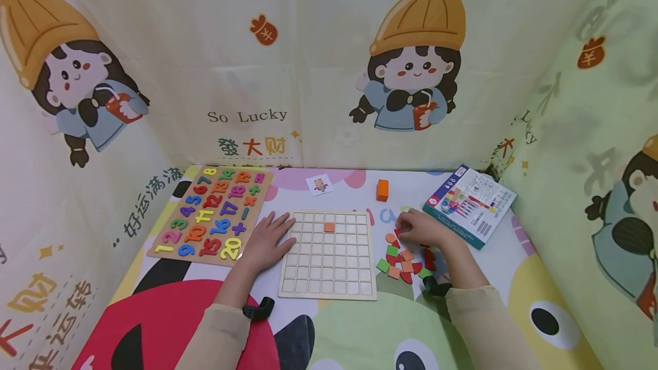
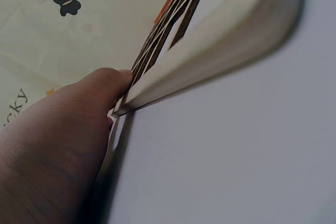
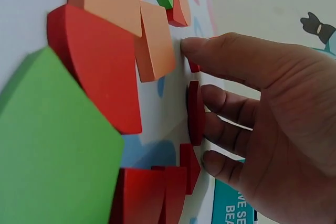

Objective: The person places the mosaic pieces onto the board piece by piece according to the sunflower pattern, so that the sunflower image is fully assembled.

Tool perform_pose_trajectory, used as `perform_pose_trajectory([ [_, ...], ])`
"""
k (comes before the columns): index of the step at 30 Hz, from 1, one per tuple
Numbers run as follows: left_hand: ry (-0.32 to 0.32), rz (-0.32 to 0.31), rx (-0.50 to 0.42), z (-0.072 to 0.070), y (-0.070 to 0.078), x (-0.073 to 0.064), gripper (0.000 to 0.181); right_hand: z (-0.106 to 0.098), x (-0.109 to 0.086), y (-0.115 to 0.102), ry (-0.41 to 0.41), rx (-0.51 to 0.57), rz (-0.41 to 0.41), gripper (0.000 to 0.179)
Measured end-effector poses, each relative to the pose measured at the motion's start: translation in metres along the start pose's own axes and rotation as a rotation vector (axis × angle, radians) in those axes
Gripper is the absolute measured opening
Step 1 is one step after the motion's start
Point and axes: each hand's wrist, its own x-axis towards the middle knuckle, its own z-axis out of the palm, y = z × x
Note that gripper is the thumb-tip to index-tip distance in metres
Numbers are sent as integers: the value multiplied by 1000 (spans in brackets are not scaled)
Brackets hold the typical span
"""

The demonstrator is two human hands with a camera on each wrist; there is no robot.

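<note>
My left hand (image 1: 268, 240) lies with fingers spread along the left edge of a wooden grid board (image 1: 328, 296). In the left wrist view its thumb (image 2: 113, 85) presses the board's rim. One orange square (image 1: 329, 227) sits in a cell near the board's top. To the right, my right hand (image 1: 422, 227) reaches down over loose shape pieces with fingers curled. Its thumb and fingertips pinch a small red piece (image 3: 194, 67), mostly hidden behind the thumb. Beside the other fingers lie a dark red piece (image 3: 196, 113) and another red piece (image 3: 190, 169).
Red, orange and green pieces (image 1: 393, 250) lie scattered right of the board. A number puzzle board (image 1: 205, 216) is at the left, a boxed set (image 1: 470, 204) at the back right. Behind the grid board are a patterned card (image 1: 320, 185) and an orange block (image 1: 382, 190).
</note>
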Motion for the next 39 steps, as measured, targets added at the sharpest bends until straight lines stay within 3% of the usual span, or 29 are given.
perform_pose_trajectory([
  [16, 7, -2, 12, -2, -1, -1, 61, -2, 1, -3, 36, 22, -27, 21],
  [27, 17, -1, 5, -2, 0, -1, 61, -6, 11, -49, 43, 91, -54, 19],
  [39, -3, -21, 4, 2, -2, 0, 62, 13, 42, -94, 96, 105, -302, 14],
])
